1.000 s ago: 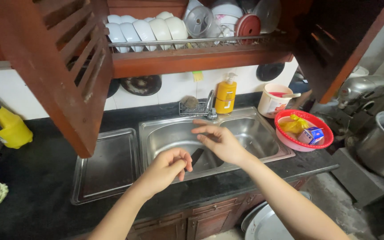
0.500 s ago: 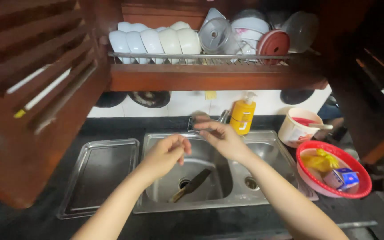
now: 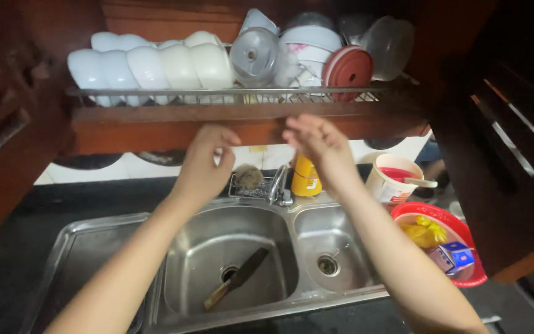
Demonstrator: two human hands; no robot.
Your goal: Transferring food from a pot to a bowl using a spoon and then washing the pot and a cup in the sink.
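Both your hands are raised in the middle of the frame, in front of the wooden edge of the open cabinet shelf [image 3: 156,133]. Your left hand [image 3: 204,162] is loosely curled with the fingers bent inward, and nothing shows in its grip. Your right hand [image 3: 317,145] is blurred; its fingers look spread and relaxed, holding nothing that you can make out.

Just above your hands, the metal wire dish rack [image 3: 217,94] carries a row of white ceramic bowls [image 3: 149,65] in the upper left, and clear plastic lids with a round red lid [image 3: 348,68] toward the upper right.

Below, in the lower centre, a dark-bladed kitchen knife with a wooden handle [image 3: 237,278] lies in the left basin of the stainless steel double sink [image 3: 335,226], well apart from both hands. A yellow dish-soap bottle [image 3: 305,178] stands behind the tap, just under your right hand. At the right edge sits a red plastic basket [image 3: 458,232].
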